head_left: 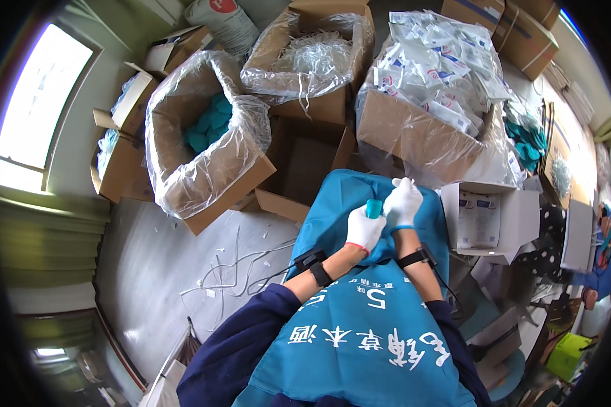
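My left hand (pixel 364 232), in a white knitted glove with a red cuff edge, is closed round a small teal piece (pixel 374 208). Its top end sticks out above the fingers; the rest is hidden in the glove. Close beside it, my right hand (pixel 403 203) wears a white glove with a blue cuff edge. Its fingers are closed, and whatever they may hold cannot be made out. Both hands are over the lap of my teal apron (pixel 346 332). Black bands with cables circle both forearms.
A plastic-lined carton (pixel 204 176) holds teal pieces; another carton (pixel 305 102) holds clear strips. A large carton (pixel 414 132) is heaped with white packets (pixel 448 68). An open white box (pixel 523 217) stands at right. An opened brown carton (pixel 299 156) sits ahead. Strips litter the floor (pixel 156 264).
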`<move>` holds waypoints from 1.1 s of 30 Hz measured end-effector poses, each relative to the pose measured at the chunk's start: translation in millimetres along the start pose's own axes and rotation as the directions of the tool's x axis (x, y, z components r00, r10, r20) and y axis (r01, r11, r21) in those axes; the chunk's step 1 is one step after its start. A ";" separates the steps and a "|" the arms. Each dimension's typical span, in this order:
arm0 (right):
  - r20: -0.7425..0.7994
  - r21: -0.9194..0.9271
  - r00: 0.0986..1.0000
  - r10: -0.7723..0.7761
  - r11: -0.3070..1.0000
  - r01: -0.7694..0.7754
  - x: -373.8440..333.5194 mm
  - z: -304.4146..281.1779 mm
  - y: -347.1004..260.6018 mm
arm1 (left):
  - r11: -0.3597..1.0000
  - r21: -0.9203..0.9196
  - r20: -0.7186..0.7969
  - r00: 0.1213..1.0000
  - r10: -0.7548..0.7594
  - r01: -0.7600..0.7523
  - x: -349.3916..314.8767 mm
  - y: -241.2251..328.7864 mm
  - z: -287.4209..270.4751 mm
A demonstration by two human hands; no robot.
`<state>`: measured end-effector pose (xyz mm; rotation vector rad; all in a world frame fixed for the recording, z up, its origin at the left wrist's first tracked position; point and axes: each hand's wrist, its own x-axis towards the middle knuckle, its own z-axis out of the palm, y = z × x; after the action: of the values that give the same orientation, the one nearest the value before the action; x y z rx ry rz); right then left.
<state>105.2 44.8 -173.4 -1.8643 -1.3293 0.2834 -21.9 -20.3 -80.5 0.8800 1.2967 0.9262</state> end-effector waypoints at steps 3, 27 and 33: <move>-0.113 -0.142 0.976 -0.184 0.976 0.167 17.2 -7.0 38.9 | 0.991 0.131 0.178 0.984 0.016 -0.039 -50.4 1.9 -16.6; 0.738 0.639 0.673 -0.045 -0.275 -0.719 10.5 -140.3 -74.8 | 0.721 0.411 0.544 0.785 0.297 -0.558 58.2 64.2 -89.4; 0.675 0.699 0.737 -0.041 -0.285 -0.656 13.2 -150.9 -81.4 | 0.815 0.333 0.675 0.724 0.145 -0.474 39.9 31.5 -16.0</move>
<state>144.2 -6.8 -14.0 -0.5134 -0.2154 1.7024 -38.1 28.9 -68.1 1.7015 0.7880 0.4681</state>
